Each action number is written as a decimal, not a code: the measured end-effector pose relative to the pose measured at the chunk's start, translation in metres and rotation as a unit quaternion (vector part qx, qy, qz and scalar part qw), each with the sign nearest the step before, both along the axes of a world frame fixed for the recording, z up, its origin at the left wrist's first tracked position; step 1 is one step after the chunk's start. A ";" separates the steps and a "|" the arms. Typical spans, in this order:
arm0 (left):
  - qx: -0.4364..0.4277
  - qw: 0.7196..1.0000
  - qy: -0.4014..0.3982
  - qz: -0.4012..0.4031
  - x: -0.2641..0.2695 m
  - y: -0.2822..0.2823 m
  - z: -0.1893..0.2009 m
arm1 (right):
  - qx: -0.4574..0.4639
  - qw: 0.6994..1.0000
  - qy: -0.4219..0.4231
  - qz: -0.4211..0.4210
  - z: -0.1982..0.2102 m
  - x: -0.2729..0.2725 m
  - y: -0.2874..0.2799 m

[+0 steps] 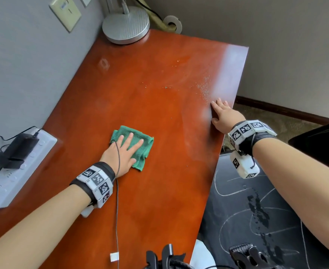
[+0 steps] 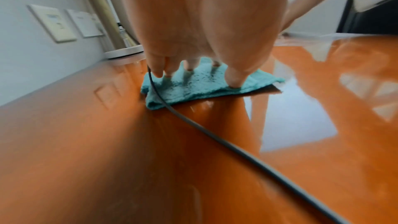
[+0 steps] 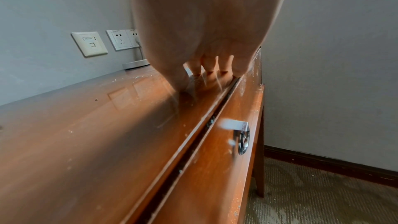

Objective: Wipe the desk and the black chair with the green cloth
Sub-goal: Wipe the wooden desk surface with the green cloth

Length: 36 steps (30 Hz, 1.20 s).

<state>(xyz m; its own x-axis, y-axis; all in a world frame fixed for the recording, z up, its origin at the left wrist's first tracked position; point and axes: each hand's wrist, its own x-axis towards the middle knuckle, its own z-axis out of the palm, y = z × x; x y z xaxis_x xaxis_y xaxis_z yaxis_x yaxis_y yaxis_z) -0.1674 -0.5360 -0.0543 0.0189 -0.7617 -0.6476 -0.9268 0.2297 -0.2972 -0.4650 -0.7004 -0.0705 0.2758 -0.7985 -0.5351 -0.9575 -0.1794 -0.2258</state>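
Head view: one reddish-brown bench set against a grey wall. One green cloth, folded, lies on the bench near its middle. Left hand lies flat on the cloth, fingers straight and spread, pressing down, not curled round it. Right hand rests flat on the bench at its right edge, fingers straight, holding nothing. A patch of pale dust specks lies just beyond the right hand. One black chair, chalk-like lines on its seat, stands beside the right edge of the bench, under the right forearm. One round lamp base at the far corner; one white power strip at the left edge, one black adapter plugged into it. One thin grey cable runs across the left wrist and down the bench.

Left wrist view: four fingertips and the thumb sit on the cloth; the cable crosses the bench. Blurred.

Right wrist view: right hand's fingers extended, tips touching the bench top beside its front edge. One metal drawer handle below. Three wall plates visible.
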 end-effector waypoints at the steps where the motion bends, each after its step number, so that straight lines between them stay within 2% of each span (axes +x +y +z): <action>1: -0.001 1.000 0.007 0.031 0.005 -0.002 0.000 | -0.003 1.000 0.001 0.000 -0.001 0.000 0.001; 6: -0.016 0.983 0.066 0.168 0.014 -0.024 -0.003 | -0.005 1.000 0.003 0.000 -0.001 0.001 0.000; 13: -0.053 0.966 0.046 0.248 0.028 -0.079 -0.006 | -0.013 1.000 0.016 0.005 0.000 0.004 -0.003; 17: -0.076 0.942 0.080 0.317 0.022 -0.110 -0.010 | -0.014 0.999 0.027 0.010 0.001 0.005 -0.004; 20: -0.086 0.932 0.106 0.335 0.016 -0.132 -0.012 | -0.020 0.999 0.024 0.010 -0.001 0.003 -0.004; 27: -0.107 0.943 0.133 0.286 0.001 -0.185 -0.012 | -0.023 1.000 0.011 0.004 -0.001 0.002 -0.003; 32: -0.082 0.975 0.164 0.124 -0.040 -0.204 -0.013 | -0.014 1.000 0.003 -0.002 0.002 0.000 -0.004; 36: -0.030 0.982 0.186 0.004 -0.069 -0.201 -0.017 | -0.006 1.000 0.006 -0.011 0.000 0.004 -0.002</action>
<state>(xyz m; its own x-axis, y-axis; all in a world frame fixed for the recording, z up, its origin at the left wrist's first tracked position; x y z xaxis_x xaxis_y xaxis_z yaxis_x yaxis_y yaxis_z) -0.2367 -0.7374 -0.0708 -0.2031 -0.7999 -0.5647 -0.9758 0.2134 0.0487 -0.4615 -0.7025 -0.0700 0.2518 -0.8106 -0.5287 -0.9638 -0.1606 -0.2127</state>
